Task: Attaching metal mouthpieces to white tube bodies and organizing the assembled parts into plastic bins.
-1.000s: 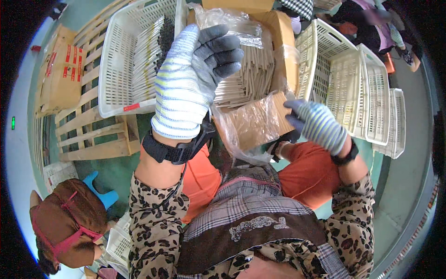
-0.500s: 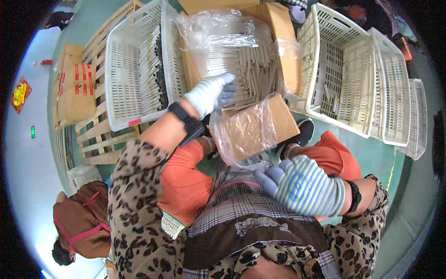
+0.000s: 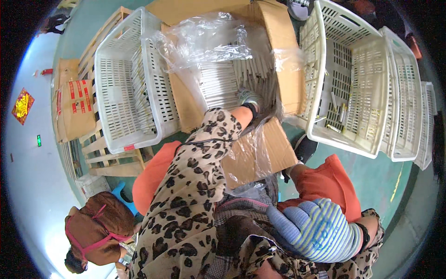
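My left hand (image 3: 251,98), in a striped knit glove, reaches down into an open cardboard box (image 3: 290,69). The box holds rows of thin white tubes (image 3: 218,81), and my hand is at their near right part. Its fingers are mostly hidden, so whether it grips a tube does not show. Over my lap rests my right hand (image 3: 320,230), also gloved, its fingers reaching left and loosely bent with gaps between them. I see nothing in it. Clear plastic film (image 3: 209,39) lies across the far part of the tubes.
A box flap (image 3: 260,153) under plastic film leans toward my lap. On the left, a white crate (image 3: 116,93) holds similar tubes. A white crate (image 3: 367,102) with a few loose pieces stands right, others behind it. A wooden pallet (image 3: 116,162) and a person (image 3: 100,228) are at left.
My left hand has gone from above the tubes down into the box, with the forearm stretched forward. My right hand has shifted lower, toward my body. The view has tilted slightly.
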{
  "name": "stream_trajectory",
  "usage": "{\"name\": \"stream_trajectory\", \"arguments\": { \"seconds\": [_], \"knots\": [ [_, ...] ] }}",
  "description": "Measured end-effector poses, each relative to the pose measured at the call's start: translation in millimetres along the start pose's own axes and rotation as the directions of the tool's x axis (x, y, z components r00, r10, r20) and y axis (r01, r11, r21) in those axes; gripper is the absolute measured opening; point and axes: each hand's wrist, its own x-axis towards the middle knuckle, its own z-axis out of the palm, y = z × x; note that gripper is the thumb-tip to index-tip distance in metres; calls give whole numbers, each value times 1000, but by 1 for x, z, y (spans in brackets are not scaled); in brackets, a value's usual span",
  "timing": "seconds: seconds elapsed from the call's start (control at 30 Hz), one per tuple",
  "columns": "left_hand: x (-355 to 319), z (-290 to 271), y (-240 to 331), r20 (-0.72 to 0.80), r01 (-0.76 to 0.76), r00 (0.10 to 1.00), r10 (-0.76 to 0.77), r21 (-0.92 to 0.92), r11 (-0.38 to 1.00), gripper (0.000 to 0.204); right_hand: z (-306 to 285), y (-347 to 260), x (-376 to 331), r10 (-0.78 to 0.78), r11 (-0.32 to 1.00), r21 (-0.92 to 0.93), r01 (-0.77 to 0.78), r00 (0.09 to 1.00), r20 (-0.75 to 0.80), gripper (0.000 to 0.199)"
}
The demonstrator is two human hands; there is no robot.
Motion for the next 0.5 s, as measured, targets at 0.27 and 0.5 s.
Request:
{"name": "stream_trajectory", "arguments": {
  "seconds": [0.27,0.5],
  "knots": [
    [8,-21,47,84,45,996,-33,-152,987,42,-10,10,-1,173,972,137,-193,975,143,42],
    [1,-26,43,115,69,992,-50,-166,984,44,-11,3,3,161,982,74,-172,978,136,42]
  ]
}}
